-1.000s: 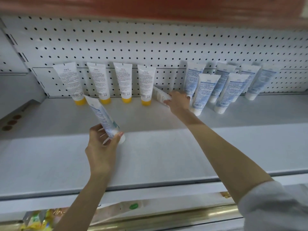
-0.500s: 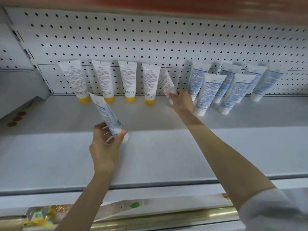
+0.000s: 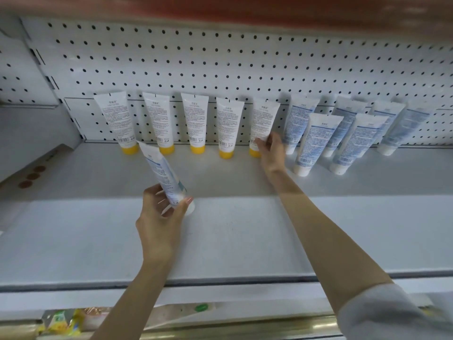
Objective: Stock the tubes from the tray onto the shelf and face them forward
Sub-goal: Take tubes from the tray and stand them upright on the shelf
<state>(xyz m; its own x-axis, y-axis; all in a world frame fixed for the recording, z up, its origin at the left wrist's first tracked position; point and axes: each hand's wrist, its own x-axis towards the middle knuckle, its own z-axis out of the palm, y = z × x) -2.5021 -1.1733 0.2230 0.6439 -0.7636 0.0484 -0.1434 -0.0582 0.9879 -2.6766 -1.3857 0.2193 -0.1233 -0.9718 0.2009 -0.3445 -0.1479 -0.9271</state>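
Several white tubes with yellow caps stand cap-down against the pegboard at the back of the white shelf. My right hand grips the lower end of the rightmost yellow-capped tube, which stands upright in the row. Right of it stand several white tubes with blue print and white caps, in two rows. My left hand holds another blue-print tube by its cap end over the middle of the shelf, tilted back to the left. No tray is in view.
A white pegboard backs the shelf and a red panel hangs above. At the left a slanted panel carries brown round marks. Below the shelf edge, packaged goods lie on a lower level.
My right hand has swung the fifth yellow-capped tube from lying tilted to upright in line with the row. The left hand with its tube has barely moved.
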